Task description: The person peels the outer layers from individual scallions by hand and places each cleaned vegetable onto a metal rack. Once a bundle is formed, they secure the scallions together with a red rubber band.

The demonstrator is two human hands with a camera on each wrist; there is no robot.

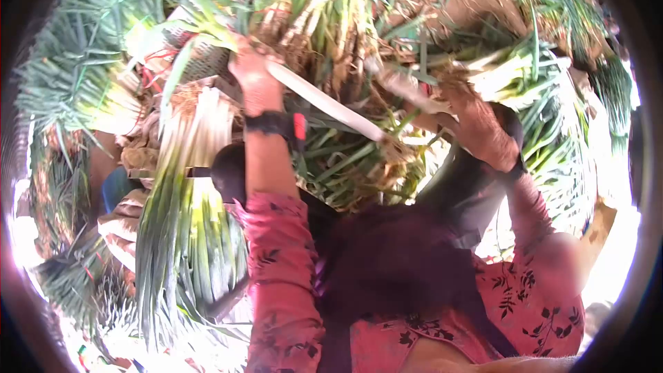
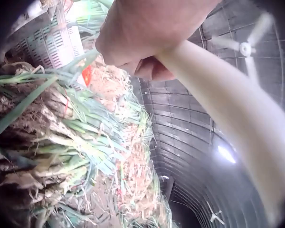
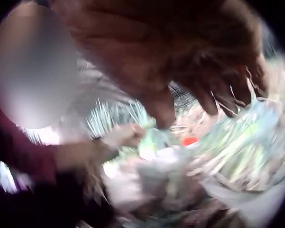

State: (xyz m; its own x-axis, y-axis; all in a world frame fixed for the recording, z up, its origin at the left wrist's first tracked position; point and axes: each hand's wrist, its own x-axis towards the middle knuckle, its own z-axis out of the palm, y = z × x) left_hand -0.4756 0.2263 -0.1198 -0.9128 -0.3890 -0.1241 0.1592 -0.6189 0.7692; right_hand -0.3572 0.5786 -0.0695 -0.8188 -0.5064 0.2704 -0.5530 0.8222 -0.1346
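Observation:
The left hand (image 1: 255,76) grips a long leek-like stalk (image 1: 324,107) near its green leaves; the white shaft slants down to the right, with roots at its lower end. In the left wrist view, fingers of the left hand (image 2: 152,33) curl round the pale shaft (image 2: 228,99). To the right of the root end is the right hand (image 1: 476,121), beside a blurred pale strip. The right wrist view shows the right hand (image 3: 180,57) with its fingers apart, thin strands near the fingertips and nothing clearly gripped.
A bundle of leeks (image 1: 197,193) lies left of the left arm. More bundles (image 1: 110,97) stand at the left, and others (image 1: 331,21) at the back. A perforated crate (image 1: 200,59) is behind the left hand. Loose green leaves (image 1: 338,159) lie between the arms.

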